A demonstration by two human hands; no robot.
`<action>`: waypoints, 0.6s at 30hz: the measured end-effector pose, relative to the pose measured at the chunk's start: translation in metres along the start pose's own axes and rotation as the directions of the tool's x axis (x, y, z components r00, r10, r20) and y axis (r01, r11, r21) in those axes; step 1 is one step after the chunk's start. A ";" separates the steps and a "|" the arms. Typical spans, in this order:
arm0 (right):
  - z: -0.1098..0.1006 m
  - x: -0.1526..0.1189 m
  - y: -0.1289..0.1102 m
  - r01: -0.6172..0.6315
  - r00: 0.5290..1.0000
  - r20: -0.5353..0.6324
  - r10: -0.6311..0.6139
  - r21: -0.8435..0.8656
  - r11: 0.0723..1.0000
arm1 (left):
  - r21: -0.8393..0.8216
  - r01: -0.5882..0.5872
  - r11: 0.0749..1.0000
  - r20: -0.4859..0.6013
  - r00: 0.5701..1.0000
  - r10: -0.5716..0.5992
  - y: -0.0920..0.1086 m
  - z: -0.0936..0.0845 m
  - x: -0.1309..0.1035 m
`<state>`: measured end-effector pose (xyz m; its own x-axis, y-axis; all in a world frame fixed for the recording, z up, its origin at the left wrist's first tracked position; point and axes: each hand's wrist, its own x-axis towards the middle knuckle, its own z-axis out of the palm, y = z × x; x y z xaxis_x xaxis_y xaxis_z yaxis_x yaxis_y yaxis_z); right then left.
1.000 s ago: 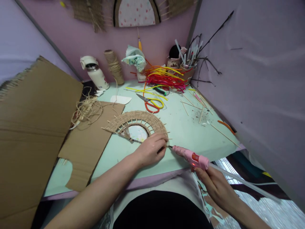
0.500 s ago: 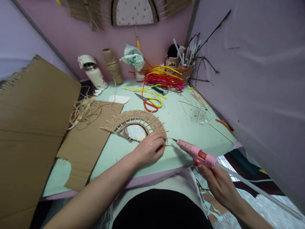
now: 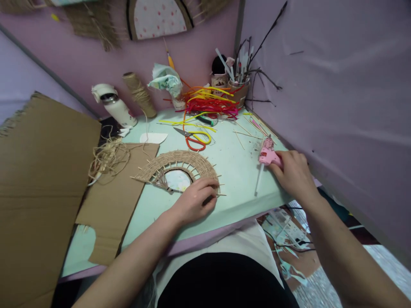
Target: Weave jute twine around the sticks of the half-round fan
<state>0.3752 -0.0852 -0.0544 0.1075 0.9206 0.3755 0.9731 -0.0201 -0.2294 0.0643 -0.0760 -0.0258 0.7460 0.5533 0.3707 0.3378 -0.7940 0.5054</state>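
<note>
A half-ring fan of woven twine on thin sticks [image 3: 178,157] lies on the pale green table, with a white painted piece [image 3: 177,180] inside its curve. My left hand [image 3: 198,200] rests at the fan's right end, its fingers closed on the woven edge. Further right, near the table's right edge, my right hand [image 3: 293,173] grips the handle of a pink glue gun [image 3: 269,156]. The gun's nozzle points away from me, and a clear glue stick [image 3: 259,179] sticks out of its back towards me.
Scissors [image 3: 195,139] lie behind the fan. Red and yellow cords [image 3: 212,105], a twine cone [image 3: 139,95], a white bottle [image 3: 117,107] and a cup with twigs [image 3: 239,92] stand behind. Cardboard [image 3: 109,201] and tangled twine [image 3: 111,158] are left; loose sticks [image 3: 239,140] lie right.
My right hand has carried the glue gun away from the fan, back and to the right, and turned its nozzle away from me. My left hand stays at the fan. The view has shifted slightly.
</note>
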 end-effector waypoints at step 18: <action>-0.002 -0.028 -0.107 0.443 0.816 0.117 -0.566 0.503 0.743 | 0.013 0.014 1.000 0.017 1.000 -0.015 0.001 -0.002 0.001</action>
<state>0.2688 -0.1092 -0.0387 -0.4868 0.8084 0.3309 0.6679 0.5886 -0.4555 0.0640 -0.0761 -0.0233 0.7506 0.5604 0.3500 0.3558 -0.7892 0.5005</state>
